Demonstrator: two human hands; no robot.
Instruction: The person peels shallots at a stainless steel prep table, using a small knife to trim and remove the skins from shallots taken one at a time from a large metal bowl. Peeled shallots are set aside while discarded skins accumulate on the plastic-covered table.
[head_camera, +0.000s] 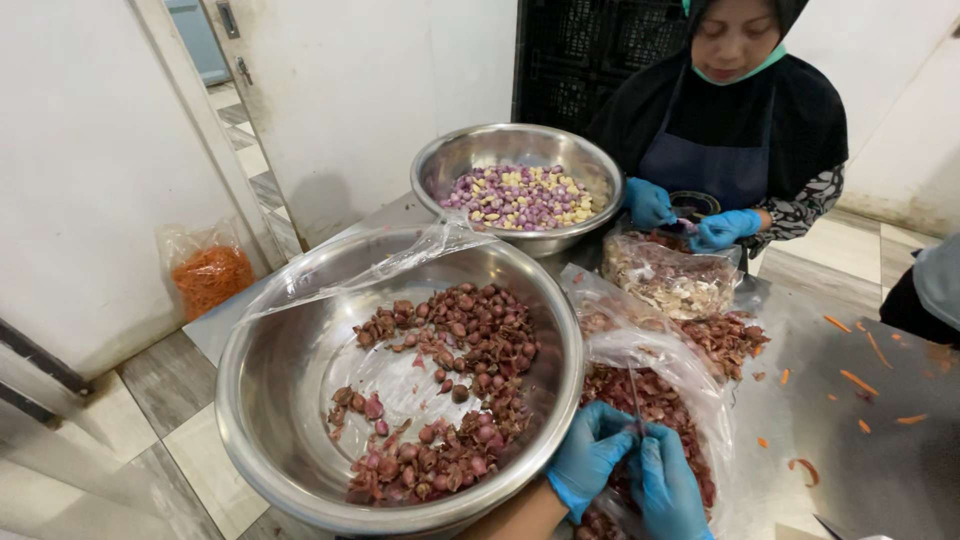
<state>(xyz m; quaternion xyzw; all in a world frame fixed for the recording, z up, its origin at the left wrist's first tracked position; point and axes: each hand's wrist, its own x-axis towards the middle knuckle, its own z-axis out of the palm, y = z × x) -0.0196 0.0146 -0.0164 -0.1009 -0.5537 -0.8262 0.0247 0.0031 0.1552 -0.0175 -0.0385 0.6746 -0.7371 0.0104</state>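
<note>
Both my hands wear blue gloves at the bottom of the view. My left hand (588, 455) and my right hand (665, 485) are pressed together over a clear plastic bag of reddish skins (660, 395). A thin knife blade (634, 392) sticks up between them; a small item is pinched in the fingers, too hidden to tell. Just left of my hands stands a large steel bowl (290, 400) holding unpeeled red shallots (465, 340) and loose skins.
A second steel bowl (600, 185) with peeled purple and pale cloves sits farther back. Across the table a person in dark clothes with blue gloves (720, 228) works over another bag of peels (670, 275). Carrot shreds (858, 380) lie at right; an orange-filled bag (208, 275) rests on the floor.
</note>
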